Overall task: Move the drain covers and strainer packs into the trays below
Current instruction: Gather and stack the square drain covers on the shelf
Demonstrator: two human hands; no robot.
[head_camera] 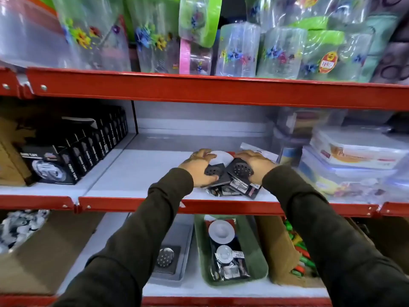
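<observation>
Because the drain covers [223, 173] and strainer packs [239, 189] lay in a loose heap near the front edge of the middle shelf [137, 173], both hands had closed in on the heap from either side, apparently to gather it in one scoop. The left hand [198, 168] lay on a dark square cover, fingers spread and curled over the far side with the thumb along the near edge. The right hand [254, 165] covered another perforated cover, fingers together and bent down over it; whether either hand had a firm hold could not be told. A white round strainer [221, 157] showed between the hands at the back of the heap, and flat foil packs stuck out below, nearly touching the red front lip [155, 203].

On the shelf below, the green tray [254, 251] already held white strainers and packs, and the grey tray [183, 251] to its left held one metal cover [164, 258]. The red lip stood between heap and trays, so the load would probably need lifting out and over it. Black boxes [73, 156] lined the left edge of the middle shelf; stacked plastic containers [354, 160] crowded the right, close to the right wrist.
</observation>
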